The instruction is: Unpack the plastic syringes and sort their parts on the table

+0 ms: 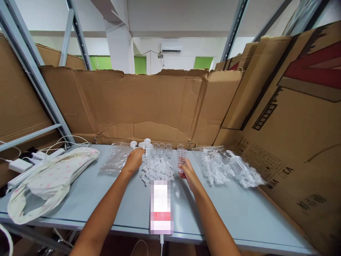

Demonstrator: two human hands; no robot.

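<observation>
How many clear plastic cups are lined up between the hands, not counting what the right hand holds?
3 visible: the left cup, nearest the left hand; the middle cup; and the right cup, nearest the right hand. More may be hidden or nested.

White wall, air conditioner beyond grey shelving

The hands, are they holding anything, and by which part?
The right hand has its grip on the lower part of a stack of clear cups. The left hand is at the white round-topped pieces; whether it holds one can't be told.
</observation>
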